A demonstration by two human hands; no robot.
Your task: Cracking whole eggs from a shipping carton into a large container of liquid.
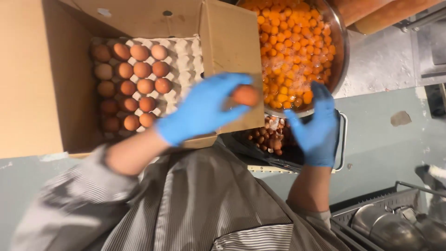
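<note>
We gripped a brown egg [245, 95] in our gloved left hand [200, 109] at mid-frame, its long axis roughly level across the picture. Our right hand [316, 128] hung open beside the bowl [343, 46] of yolks; the egg tray [188, 51] lay upper left.

One view only — a head-worn camera looking steeply down over the wearer's grey striped shirt [204, 204]; it sits close above the open brown cardboard box of eggs [42, 79], which fills the upper left; right of that box the frame reaches a wide metal bowl of yolks [341, 51] — cropped at top.
</note>
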